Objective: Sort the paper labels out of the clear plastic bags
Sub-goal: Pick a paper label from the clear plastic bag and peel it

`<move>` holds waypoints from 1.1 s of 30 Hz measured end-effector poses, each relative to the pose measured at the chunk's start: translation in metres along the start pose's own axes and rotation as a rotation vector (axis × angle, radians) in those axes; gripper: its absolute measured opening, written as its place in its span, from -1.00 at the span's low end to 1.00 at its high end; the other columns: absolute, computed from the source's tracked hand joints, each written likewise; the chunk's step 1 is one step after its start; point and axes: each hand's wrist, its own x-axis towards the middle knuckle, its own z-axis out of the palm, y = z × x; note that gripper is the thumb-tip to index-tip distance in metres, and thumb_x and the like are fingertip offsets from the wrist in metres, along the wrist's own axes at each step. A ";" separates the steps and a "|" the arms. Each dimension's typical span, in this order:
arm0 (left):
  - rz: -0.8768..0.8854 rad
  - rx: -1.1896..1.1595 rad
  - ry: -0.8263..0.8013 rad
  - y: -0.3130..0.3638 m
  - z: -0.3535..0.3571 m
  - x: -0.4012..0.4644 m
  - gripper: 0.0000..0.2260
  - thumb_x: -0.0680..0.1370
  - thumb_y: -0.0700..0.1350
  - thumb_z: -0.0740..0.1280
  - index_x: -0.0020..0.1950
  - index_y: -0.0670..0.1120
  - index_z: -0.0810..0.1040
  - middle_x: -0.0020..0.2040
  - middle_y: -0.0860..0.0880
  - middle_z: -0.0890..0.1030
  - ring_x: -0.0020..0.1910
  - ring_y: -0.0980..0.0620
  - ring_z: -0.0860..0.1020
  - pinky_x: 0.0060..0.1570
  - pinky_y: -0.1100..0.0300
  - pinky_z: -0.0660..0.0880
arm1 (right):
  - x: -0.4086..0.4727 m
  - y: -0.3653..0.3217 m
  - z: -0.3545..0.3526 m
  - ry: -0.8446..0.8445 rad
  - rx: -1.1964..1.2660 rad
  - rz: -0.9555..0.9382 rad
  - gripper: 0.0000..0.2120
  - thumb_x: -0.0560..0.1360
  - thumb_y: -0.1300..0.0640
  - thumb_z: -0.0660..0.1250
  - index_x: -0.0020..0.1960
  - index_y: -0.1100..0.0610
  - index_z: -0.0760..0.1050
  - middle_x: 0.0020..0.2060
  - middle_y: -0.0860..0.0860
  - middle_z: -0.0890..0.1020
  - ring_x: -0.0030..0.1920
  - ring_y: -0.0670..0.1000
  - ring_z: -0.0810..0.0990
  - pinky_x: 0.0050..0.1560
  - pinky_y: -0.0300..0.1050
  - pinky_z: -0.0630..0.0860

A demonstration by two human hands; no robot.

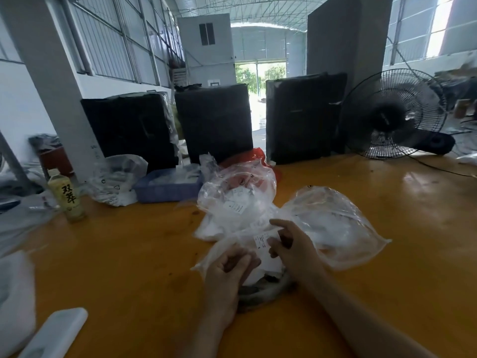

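- Sorting is under way at lower centre: the left hand point(227, 275) grips the near edge of a clear bag point(240, 251), fingers curled on the plastic, while the right hand point(289, 244) pinches a white paper label point(261, 241) at the bag's top.
- Remaining work, by judgement: a pile of bags point(237, 202) above centre shows labels inside; another puffed bag point(333, 223) lies just right of the hands.
- Done: a blue tray point(167, 189) left of centre holds pale items; whether they are sorted labels cannot be told.
- Setting: glossy orange surface point(387, 228); bottle point(67, 197) at left, fan point(395, 115) at right, three black bundles point(214, 122) behind; a metal-walled hall beyond.
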 end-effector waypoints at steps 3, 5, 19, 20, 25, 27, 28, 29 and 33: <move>-0.026 -0.045 0.001 0.005 0.003 -0.002 -0.72 0.44 -0.15 0.58 0.13 -0.16 0.73 0.07 -0.24 0.75 0.06 -0.23 0.75 -0.02 0.15 0.69 | 0.001 -0.002 -0.002 0.018 0.043 0.004 -0.87 0.58 0.16 0.44 0.01 -0.06 0.60 -0.21 -0.13 0.71 -0.23 -0.12 0.71 -0.11 -0.19 0.64; -0.039 -0.059 0.010 0.007 0.004 -0.003 -0.69 0.37 -0.04 0.60 0.08 -0.08 0.76 0.06 -0.23 0.76 0.06 -0.22 0.75 -0.02 0.15 0.69 | 0.001 -0.003 -0.004 0.003 0.073 0.017 -0.92 0.58 0.15 0.44 0.02 -0.02 0.62 -0.19 -0.12 0.73 -0.21 -0.08 0.73 -0.05 -0.11 0.68; -0.023 0.072 -0.083 0.011 0.004 -0.010 -0.74 0.36 0.00 0.61 0.04 0.02 0.80 0.11 -0.17 0.76 0.16 -0.15 0.73 0.16 0.12 0.66 | -0.017 -0.015 -0.014 0.014 -0.061 -0.059 -0.87 0.61 0.16 0.40 0.03 -0.08 0.59 -0.23 -0.22 0.69 -0.21 -0.15 0.69 -0.14 -0.24 0.62; -0.022 0.085 -0.085 0.011 0.004 -0.010 -0.76 0.38 -0.02 0.60 0.04 0.02 0.80 0.11 -0.17 0.76 0.16 -0.15 0.73 0.16 0.13 0.66 | -0.018 -0.015 -0.012 0.000 -0.084 -0.074 -0.87 0.61 0.15 0.40 0.02 -0.09 0.59 -0.23 -0.23 0.69 -0.21 -0.17 0.68 -0.17 -0.30 0.59; -0.025 0.154 -0.078 0.009 0.001 -0.007 -0.82 0.47 -0.11 0.54 0.06 -0.04 0.80 0.08 -0.15 0.77 0.14 -0.14 0.74 0.13 0.15 0.67 | -0.021 -0.015 -0.009 0.000 -0.170 -0.132 -0.89 0.59 0.16 0.42 0.07 -0.03 0.62 -0.25 -0.26 0.65 -0.17 -0.25 0.63 -0.18 -0.48 0.46; -0.022 0.174 -0.074 0.008 0.001 -0.007 -0.76 0.46 -0.10 0.55 0.12 -0.09 0.77 0.09 -0.12 0.77 0.14 -0.12 0.74 0.13 0.14 0.67 | -0.020 -0.016 -0.012 -0.004 -0.167 -0.129 -0.88 0.59 0.16 0.42 0.05 -0.07 0.60 -0.27 -0.25 0.65 -0.19 -0.23 0.64 -0.20 -0.45 0.48; -0.015 0.195 -0.069 0.008 0.002 -0.007 -0.72 0.45 -0.08 0.56 0.15 -0.10 0.76 0.09 -0.10 0.77 0.13 -0.10 0.74 0.13 0.13 0.67 | -0.019 -0.017 -0.013 -0.015 -0.176 -0.126 -0.88 0.59 0.16 0.42 0.04 -0.06 0.61 -0.28 -0.25 0.64 -0.20 -0.23 0.63 -0.21 -0.45 0.48; -0.005 0.222 -0.067 0.007 0.002 -0.008 -0.70 0.45 -0.05 0.56 0.16 -0.09 0.75 0.08 -0.09 0.78 0.12 -0.08 0.74 0.12 0.15 0.67 | -0.019 -0.016 -0.013 -0.029 -0.195 -0.125 -0.88 0.58 0.17 0.43 0.04 -0.04 0.62 -0.29 -0.25 0.63 -0.19 -0.25 0.63 -0.20 -0.46 0.47; 0.022 0.296 -0.050 0.007 0.004 -0.008 -0.68 0.43 0.03 0.53 0.15 -0.03 0.74 0.00 -0.06 0.79 0.04 -0.03 0.76 0.01 0.15 0.69 | -0.018 -0.015 -0.012 -0.061 -0.250 -0.120 -0.89 0.57 0.17 0.45 0.07 0.03 0.67 -0.18 -0.32 0.61 -0.09 -0.30 0.62 -0.10 -0.48 0.48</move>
